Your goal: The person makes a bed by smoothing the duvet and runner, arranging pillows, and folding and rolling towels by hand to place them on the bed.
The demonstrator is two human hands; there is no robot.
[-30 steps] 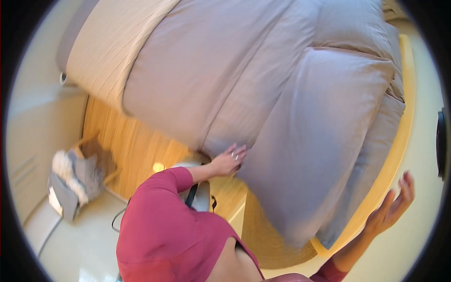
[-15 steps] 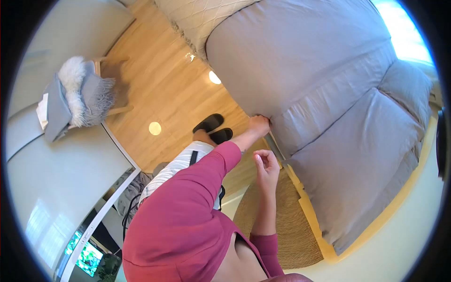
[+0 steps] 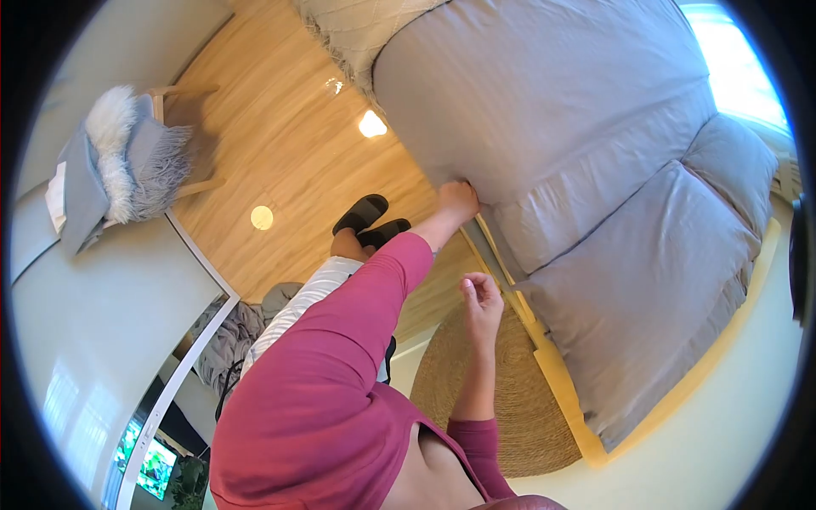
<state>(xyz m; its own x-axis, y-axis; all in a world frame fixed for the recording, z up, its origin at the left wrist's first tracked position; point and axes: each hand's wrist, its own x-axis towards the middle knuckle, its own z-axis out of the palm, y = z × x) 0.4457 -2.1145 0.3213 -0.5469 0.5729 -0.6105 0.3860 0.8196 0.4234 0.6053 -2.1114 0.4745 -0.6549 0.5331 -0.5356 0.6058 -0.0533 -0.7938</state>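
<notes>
My left hand (image 3: pixel 459 200) is closed on the lower edge of the grey bed sheet (image 3: pixel 544 102), at the side of the bed. Its fingertips are tucked out of sight by the fabric. Lower down, my right hand (image 3: pixel 482 299) hovers beside the yellowish wooden bed frame (image 3: pixel 552 361), fingers curled in near the thumb, with nothing visible in them. It does not touch the bedding. Grey pillows (image 3: pixel 654 280) lie at the right end of the bed, their covers wrinkled.
A round woven rug (image 3: pixel 450 365) lies under my right arm. On the wooden floor (image 3: pixel 280 110) stands a chair with a fluffy white cushion (image 3: pixel 110 127) and a fringed grey throw (image 3: pixel 157 166). A mirrored door (image 3: pixel 110 314) is at left. A cream textured blanket (image 3: pixel 357 34) covers the bed's far end.
My left hand has moved up and slightly left along the bed's side with the sheet edge. More of the frame shows beneath it. My right hand has hardly moved.
</notes>
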